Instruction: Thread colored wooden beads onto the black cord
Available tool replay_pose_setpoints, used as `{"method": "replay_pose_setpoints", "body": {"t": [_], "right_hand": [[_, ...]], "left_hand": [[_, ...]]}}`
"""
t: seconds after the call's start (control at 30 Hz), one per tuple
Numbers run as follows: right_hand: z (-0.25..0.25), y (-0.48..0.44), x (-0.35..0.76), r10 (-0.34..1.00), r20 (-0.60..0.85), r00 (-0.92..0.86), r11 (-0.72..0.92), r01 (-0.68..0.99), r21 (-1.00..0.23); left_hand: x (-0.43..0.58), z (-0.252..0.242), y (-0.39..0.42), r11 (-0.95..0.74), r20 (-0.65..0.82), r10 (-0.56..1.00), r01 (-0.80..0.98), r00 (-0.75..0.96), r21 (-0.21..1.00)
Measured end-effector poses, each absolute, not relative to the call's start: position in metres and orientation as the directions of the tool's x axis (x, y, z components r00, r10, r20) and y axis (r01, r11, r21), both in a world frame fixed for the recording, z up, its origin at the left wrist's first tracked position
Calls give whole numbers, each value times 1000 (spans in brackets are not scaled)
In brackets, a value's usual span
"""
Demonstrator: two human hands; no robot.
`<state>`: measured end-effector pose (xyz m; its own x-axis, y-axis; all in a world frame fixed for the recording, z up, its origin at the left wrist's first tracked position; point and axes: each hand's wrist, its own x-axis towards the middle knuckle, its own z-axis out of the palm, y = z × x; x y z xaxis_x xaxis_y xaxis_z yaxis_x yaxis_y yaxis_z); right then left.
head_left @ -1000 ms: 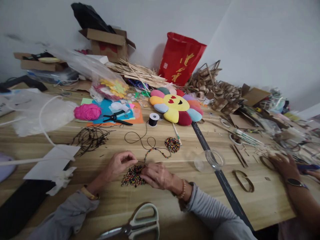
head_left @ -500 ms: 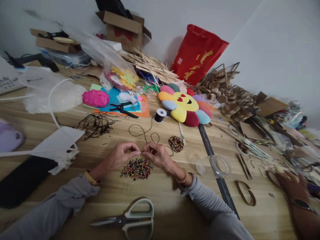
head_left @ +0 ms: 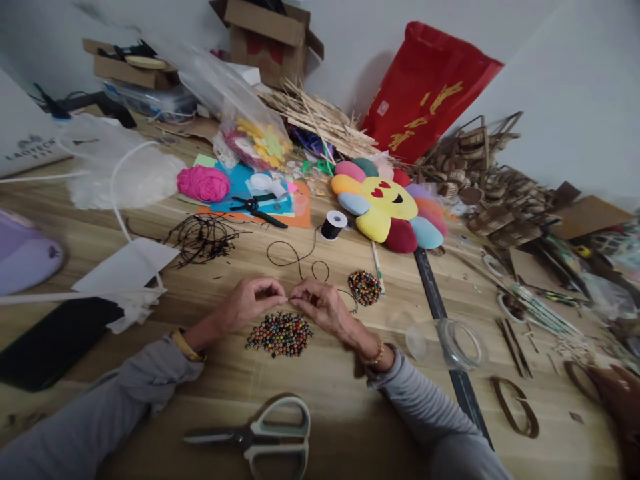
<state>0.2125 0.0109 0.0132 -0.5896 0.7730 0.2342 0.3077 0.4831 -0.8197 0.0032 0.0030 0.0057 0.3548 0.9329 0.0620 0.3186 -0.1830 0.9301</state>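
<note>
Above a heap of small multicoloured beads [head_left: 280, 335], my left hand [head_left: 255, 299] and my right hand [head_left: 323, 307] meet at the fingertips, both pinched. Thin black cord [head_left: 285, 245] loops from a spool [head_left: 333, 225] down behind my right hand, which grips it. A short stretch of cord with a few beads shows to the right of that hand. What my left fingertips pinch is too small to make out. A coil of strung beads [head_left: 365, 287] lies right of my hands. Scissors [head_left: 265, 437] with pale handles lie nearest me.
Tangled black cord [head_left: 204, 239], pliers [head_left: 257, 209] and pink yarn [head_left: 203, 183] lie at left. A flower cushion [head_left: 387, 203] sits behind the spool. Rolled clear tubing [head_left: 461, 343] and a brown band [head_left: 515, 407] lie at right, near another person's hand [head_left: 617, 393].
The view has shifted, so most things sit further right in the picture. My hands stay pinched together above the beads. The other person's hand is now nearer the right edge.
</note>
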Motion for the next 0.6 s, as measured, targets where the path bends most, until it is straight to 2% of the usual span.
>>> {"method": "replay_pose_setpoints", "body": {"t": [0.17,0.37,0.6], "right_hand": [[2,13,212,804,207,-557,421,288,-860],[0,14,212,792,-5,-611,158,213,-964],[9,11,210,795,9,-607,191,236,-953]], "left_hand": [[2,2,2,-196,69,927,318,369,927],[0,1,0,-245,93,922,379,377,892],[-2,6,-5,-363,194,894,398,404,842]]}}
